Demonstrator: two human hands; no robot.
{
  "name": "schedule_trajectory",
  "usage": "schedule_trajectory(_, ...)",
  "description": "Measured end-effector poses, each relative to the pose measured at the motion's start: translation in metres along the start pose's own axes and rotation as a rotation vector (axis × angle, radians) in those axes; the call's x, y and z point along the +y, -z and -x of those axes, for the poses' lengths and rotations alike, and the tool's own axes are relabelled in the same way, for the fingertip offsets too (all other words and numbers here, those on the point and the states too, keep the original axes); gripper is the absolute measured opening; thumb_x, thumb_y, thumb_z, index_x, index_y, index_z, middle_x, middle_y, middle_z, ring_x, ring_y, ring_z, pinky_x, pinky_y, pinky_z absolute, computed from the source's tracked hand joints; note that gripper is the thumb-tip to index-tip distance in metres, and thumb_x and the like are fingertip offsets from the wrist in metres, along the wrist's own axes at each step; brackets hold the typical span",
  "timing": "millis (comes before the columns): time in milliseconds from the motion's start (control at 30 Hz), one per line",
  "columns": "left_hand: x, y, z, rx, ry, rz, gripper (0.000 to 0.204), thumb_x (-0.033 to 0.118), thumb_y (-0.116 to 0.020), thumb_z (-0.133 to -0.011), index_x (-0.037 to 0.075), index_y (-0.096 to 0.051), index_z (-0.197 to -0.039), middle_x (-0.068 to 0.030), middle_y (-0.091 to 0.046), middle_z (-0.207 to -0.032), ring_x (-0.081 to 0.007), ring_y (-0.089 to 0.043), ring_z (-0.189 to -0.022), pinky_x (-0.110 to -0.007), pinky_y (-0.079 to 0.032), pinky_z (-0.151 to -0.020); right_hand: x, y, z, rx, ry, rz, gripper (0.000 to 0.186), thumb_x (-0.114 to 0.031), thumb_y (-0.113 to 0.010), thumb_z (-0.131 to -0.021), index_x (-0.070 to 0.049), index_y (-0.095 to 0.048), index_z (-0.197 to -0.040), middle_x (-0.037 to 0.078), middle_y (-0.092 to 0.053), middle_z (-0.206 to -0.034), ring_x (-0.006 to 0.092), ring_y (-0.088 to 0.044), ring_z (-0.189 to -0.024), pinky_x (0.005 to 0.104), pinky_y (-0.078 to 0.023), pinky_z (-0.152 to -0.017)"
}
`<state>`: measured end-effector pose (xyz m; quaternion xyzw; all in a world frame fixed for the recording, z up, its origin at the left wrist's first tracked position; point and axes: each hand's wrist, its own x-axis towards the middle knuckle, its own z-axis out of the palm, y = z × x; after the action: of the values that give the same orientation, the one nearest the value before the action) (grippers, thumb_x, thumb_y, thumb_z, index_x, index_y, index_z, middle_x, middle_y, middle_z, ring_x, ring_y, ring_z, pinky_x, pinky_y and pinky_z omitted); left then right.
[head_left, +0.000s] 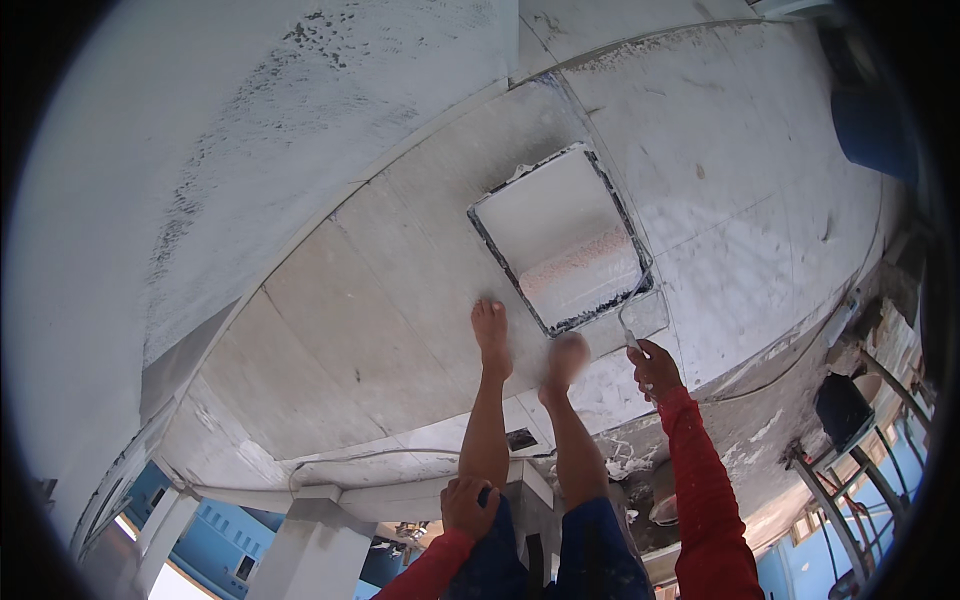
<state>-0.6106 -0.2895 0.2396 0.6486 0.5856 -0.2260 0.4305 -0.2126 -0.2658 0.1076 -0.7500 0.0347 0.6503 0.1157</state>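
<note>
My right hand (pixel 655 370) grips the handle of a paint roller (pixel 578 262), its wire frame bending up over the tray's near right corner. The fuzzy roller cover, white with pinkish-orange flecks, lies across the near half of a black-rimmed square tray (pixel 505 262). White paint (pixel 548 210) fills the tray and coats parts of its rim. My left hand (pixel 470 508) rests on my left thigh by the hem of my blue shorts, holding no tool; its fingers lie over the leg.
My bare feet stand on a pale, paint-marked floor (pixel 340 300) near the tray. A white wall (pixel 230 150) with rough grey patches rises at the left. On the right are a blue container (pixel 872 135), a cable, a dark bucket (pixel 843 408) and a metal frame (pixel 830 500).
</note>
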Motion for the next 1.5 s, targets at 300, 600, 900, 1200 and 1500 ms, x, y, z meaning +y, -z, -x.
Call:
schedule_trajectory(300,0.002,0.000,0.001,-0.002,-0.014,-0.011,0.021,0.033,-0.066,-0.084,0.014,-0.069,-0.092,-0.0059,-0.065,-0.097,-0.0302,-0.057,-0.103,-0.044,-0.041,-0.090,-0.011,-0.006,-0.009,-0.022,0.056,-0.058,0.023,-0.034,-0.059,-0.097,-0.012,-0.060,-0.105,-0.002,-0.045,-0.054,0.0084,-0.038,-0.035,0.0296,-0.035,-0.031)
schedule_trajectory(600,0.003,-0.002,-0.002,0.033,-0.038,-0.019,0.018,0.030,-0.067,-0.083,0.013,-0.069,-0.089,-0.0055,-0.066,-0.096,-0.0306,-0.058,-0.100,-0.044,-0.042,-0.089,0.003,-0.018,0.003,0.049,-0.057,-0.118,0.024,-0.035,-0.062,-0.094,-0.013,-0.061,-0.104,-0.003,-0.045,-0.055,0.0072,-0.037,-0.036,0.0283,-0.031,-0.032)
schedule_trajectory(900,0.005,-0.001,0.001,0.009,-0.007,-0.004,0.020,0.031,-0.067,-0.083,0.013,-0.070,-0.090,-0.0063,-0.066,-0.096,-0.0308,-0.057,-0.101,-0.045,-0.042,-0.088,0.049,0.004,0.008,0.003,-0.024,-0.054,0.028,-0.038,-0.061,-0.096,-0.012,-0.060,-0.105,-0.001,-0.045,-0.053,0.0085,-0.038,-0.035,0.0284,-0.033,-0.033)
schedule_trajectory(1200,0.001,-0.001,0.001,0.016,-0.011,0.001,0.016,0.028,-0.067,-0.083,0.013,-0.069,-0.089,-0.0062,-0.066,-0.095,-0.0311,-0.057,-0.101,-0.045,-0.043,-0.088,0.008,-0.007,0.008,0.005,-0.012,-0.077,0.026,-0.035,-0.060,-0.096,-0.011,-0.060,-0.105,-0.002,-0.045,-0.056,0.0077,-0.038,-0.037,0.0288,-0.032,-0.033)
schedule_trajectory(1500,0.002,-0.003,0.003,-0.005,0.008,-0.025,0.015,0.028,-0.066,-0.083,0.014,-0.069,-0.088,-0.0055,-0.066,-0.096,-0.0307,-0.057,-0.101,-0.044,-0.042,-0.090,0.001,-0.010,0.006,-0.008,0.030,-0.082,0.026,-0.036,-0.058,-0.097,-0.012,-0.059,-0.105,-0.002,-0.044,-0.055,0.0076,-0.037,-0.036,0.0301,-0.034,-0.032)
